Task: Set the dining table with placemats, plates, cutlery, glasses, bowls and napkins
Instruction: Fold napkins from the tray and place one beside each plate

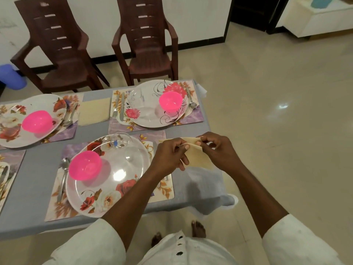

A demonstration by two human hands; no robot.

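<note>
**Folding the napkin for the near place setting**

From the head camera, you are holding a cream napkin [198, 157] in the air over the near right corner of the table [34, 169], just right of the near placemat [164, 188]. Your left hand [168, 156] is pinched shut on the napkin's left edge, thumb against fingers, and your right hand [219, 150] is closed on its far upper corner. The two hands are sitting close together with the cloth stretched between them, which reads as squaring up a fold before laying it down; working it in the air is likely easier than creasing it beside a crowded plate.

The near plate [107, 175] is already carrying a pink bowl [85, 165] on its left side and a clear glass [120, 140] at its far edge, with a spoon [64, 175] lying on the mat to its left. More cutlery seems to be lying to the right of this plate, mostly hidden by your left forearm. No napkin is lying by this setting yet, so this one is probably meant for the bare strip to the right of the mat.

Across the table, a folded napkin [94, 111] is lying flat between the far left setting and the far right plate [152, 106], giving you a pattern to match. A fourth mat is showing only partly at the near left edge, so you cannot tell whether it has its napkin
</note>
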